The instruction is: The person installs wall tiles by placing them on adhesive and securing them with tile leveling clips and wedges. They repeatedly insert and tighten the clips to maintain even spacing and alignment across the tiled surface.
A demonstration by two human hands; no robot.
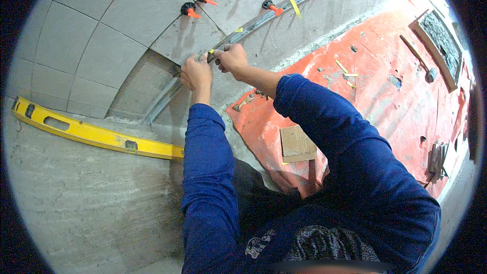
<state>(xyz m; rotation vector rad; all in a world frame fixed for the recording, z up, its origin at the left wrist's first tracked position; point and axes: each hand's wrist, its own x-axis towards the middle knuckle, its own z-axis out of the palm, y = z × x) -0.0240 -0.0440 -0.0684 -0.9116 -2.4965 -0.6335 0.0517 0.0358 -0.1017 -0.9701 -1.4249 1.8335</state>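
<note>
Both my hands meet at the lower edge of a grey tile (185,35), just above a long metal strip (256,23). My right hand (233,62) pinches a small yellow wedge (212,51) at its fingertips. Beside it, the fingers of my left hand (197,75) are closed against the tile edge; what they grip is hidden. Another yellow wedge (238,30) sits between tile and strip, and a longer yellow one (295,7) sticks out farther along. Red-handled black tile levellers, such as this leveller (189,9), stand along the joints.
A yellow spirit level (96,134) lies left of my left forearm. To the right, an orange-red sheet (395,106) bears a cardboard piece (297,144), loose yellow wedges (347,69), a mallet (422,61) and a tray of grey mortar (439,35). An untiled gap (144,83) borders the left hand.
</note>
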